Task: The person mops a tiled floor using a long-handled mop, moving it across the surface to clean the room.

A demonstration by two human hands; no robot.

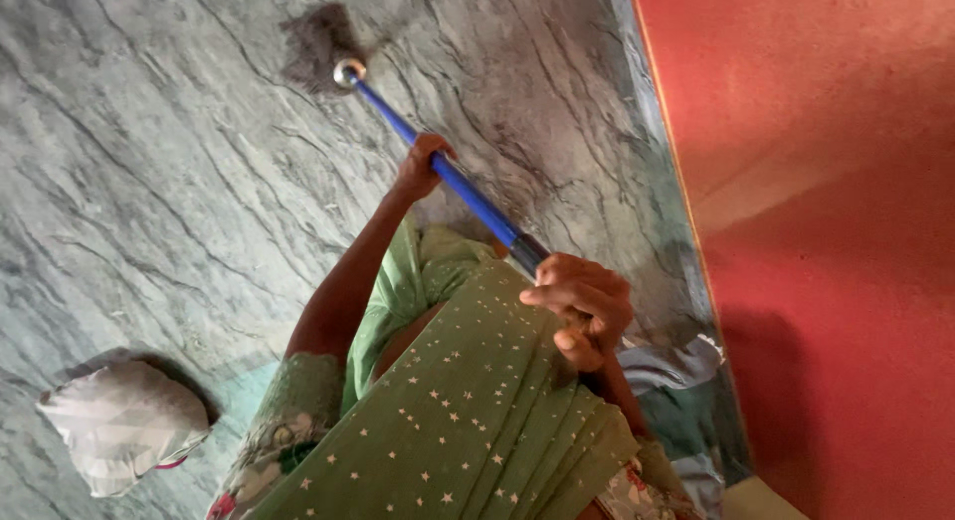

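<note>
a view looking down from the person's head showed both hands on a mop. the left hand (420, 168) was closed around the blue handle (438, 167) partway down its length, arm stretched forward. the right hand (585, 306) was curled around the handle's upper end, near a dark grip section (527, 251), held close to the body. the handle slanted from the right hand up and to the left, ending in a shiny metal collar (348, 72). beyond the collar, the dark grey mop head (313, 44) lay flat on the floor (149, 182), which was grey-green marble with dark wavy veins. the person wore green fabric dotted with small pale stars (468, 411) (it filled the lower middle of the view). a crumpled pale bag or cloth bundle (119, 425) sat on the floor at lower left, well apart from the mop. a red wall (826, 231) ran along the right side, meeting the floor at a grey skirting strip (652, 132).
</note>
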